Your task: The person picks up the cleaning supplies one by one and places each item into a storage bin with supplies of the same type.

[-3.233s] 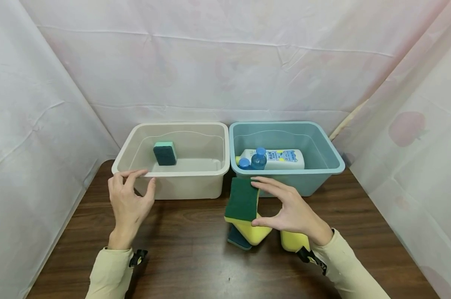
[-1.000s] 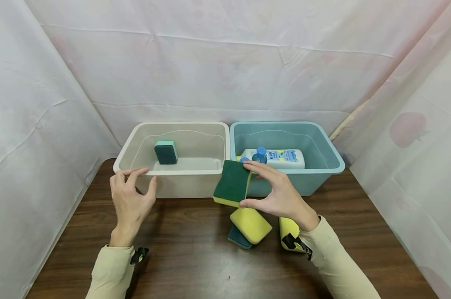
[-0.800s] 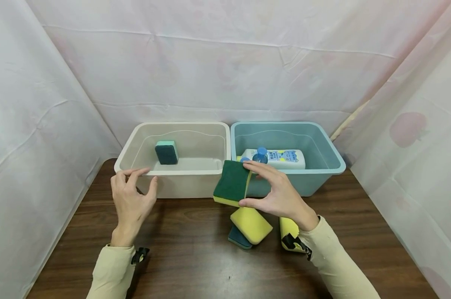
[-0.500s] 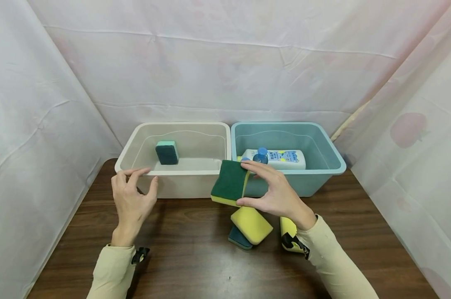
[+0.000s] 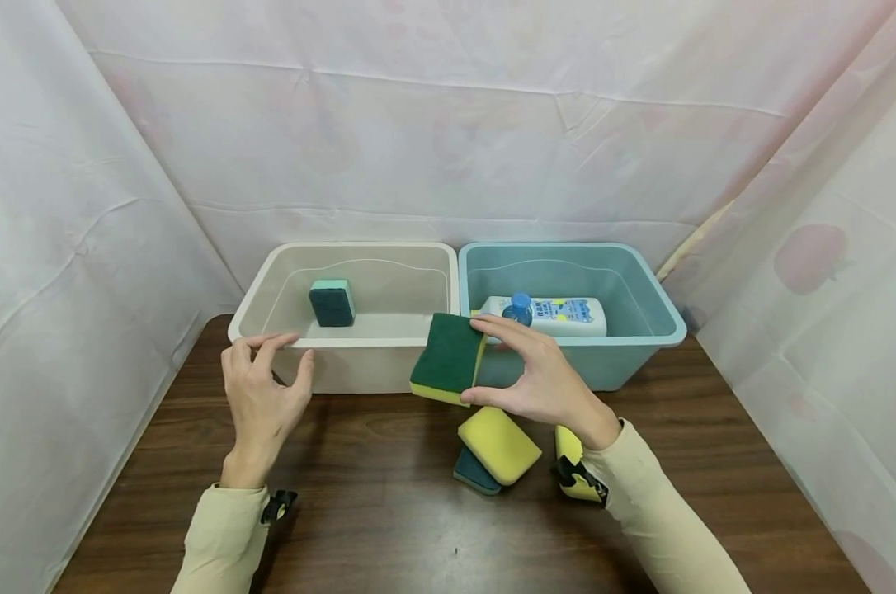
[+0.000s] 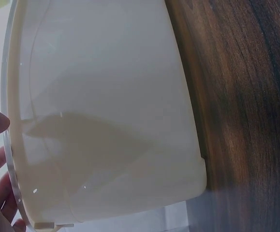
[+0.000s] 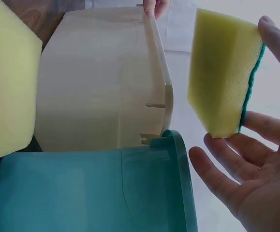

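My right hand point(image 5: 540, 375) pinches a green-and-yellow scrub sponge point(image 5: 450, 356) between thumb and fingers. The sponge is raised in front of the meeting edges of the two bins, green side toward the head camera. In the right wrist view its yellow side point(image 7: 222, 72) shows, with the fingers point(image 7: 243, 154) along its edge. My left hand point(image 5: 262, 396) holds the front rim of the cream bin point(image 5: 374, 367), fingers over it and thumb in front. A dark-faced sponge point(image 5: 332, 304) stands inside that bin. Below my right hand, a yellow sponge point(image 5: 500, 445) lies on a dark one point(image 5: 477, 472).
The blue bin point(image 5: 567, 359) stands against the cream bin's right side. It holds a white bottle point(image 5: 574, 316) and a blue-capped bottle point(image 5: 518, 309). Another yellow sponge point(image 5: 568, 445) lies partly behind my right wrist. Pale curtains point(image 5: 418, 148) surround the wooden table point(image 5: 389, 511).
My right hand has lifted the scrub sponge off the others and carried it up and left toward the cream bin. My left hand stays on the rim.
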`<state>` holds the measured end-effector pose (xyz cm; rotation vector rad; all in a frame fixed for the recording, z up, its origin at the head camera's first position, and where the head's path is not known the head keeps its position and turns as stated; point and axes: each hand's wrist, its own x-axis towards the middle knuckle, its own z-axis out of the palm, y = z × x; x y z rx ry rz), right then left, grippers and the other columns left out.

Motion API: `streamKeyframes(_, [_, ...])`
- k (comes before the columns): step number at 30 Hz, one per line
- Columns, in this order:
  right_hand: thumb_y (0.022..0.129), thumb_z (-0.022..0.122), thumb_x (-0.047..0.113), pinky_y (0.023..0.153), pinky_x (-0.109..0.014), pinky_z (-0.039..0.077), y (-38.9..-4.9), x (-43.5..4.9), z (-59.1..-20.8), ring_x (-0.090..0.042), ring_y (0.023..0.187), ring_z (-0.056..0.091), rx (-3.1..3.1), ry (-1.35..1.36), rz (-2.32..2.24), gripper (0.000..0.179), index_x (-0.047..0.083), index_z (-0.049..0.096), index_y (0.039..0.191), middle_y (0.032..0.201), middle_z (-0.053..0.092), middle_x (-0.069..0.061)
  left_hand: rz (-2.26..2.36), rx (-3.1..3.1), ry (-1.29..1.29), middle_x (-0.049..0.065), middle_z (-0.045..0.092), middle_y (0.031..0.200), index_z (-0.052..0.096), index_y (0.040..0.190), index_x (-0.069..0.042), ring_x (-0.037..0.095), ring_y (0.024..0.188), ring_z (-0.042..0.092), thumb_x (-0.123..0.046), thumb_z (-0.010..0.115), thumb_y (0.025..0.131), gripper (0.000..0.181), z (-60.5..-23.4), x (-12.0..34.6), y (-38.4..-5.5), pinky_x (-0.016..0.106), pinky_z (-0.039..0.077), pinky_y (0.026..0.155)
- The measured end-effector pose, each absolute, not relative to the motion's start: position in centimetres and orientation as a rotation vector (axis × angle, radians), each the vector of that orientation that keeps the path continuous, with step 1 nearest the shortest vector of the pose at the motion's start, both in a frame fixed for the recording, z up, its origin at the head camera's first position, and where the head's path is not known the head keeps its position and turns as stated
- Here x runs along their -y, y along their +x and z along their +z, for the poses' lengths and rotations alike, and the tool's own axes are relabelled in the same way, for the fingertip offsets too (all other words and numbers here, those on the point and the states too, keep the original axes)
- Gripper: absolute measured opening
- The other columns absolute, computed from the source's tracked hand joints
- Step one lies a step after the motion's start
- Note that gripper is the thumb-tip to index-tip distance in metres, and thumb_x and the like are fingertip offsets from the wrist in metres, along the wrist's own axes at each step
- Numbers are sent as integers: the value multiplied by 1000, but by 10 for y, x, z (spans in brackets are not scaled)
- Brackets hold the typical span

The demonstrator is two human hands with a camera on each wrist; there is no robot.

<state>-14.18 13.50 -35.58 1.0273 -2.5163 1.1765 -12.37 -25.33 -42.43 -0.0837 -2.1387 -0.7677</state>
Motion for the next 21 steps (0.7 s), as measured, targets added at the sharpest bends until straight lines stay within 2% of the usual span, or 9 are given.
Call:
streamKeyframes(14, [79,95,40,99,-39,59,-145,-129,-357,-18,131,65,2544,1027,1190,87,21,57,155,161,55,-1,-772,2149,-88,27,58,116,78,116,-3,51,110,46,-29,77,92,35,-423,253,-124,58,36,95])
streamKeyframes(21, [78,95,40,98,-52,59,-149,-126,-354,-24,123,68,2519,1044,1205,87,21,57,154,160,55,-1,-766,2160,-83,27,58,117,77,117,-3,51,110,46,-31,75,94,36,-423,254,-123,57,36,96])
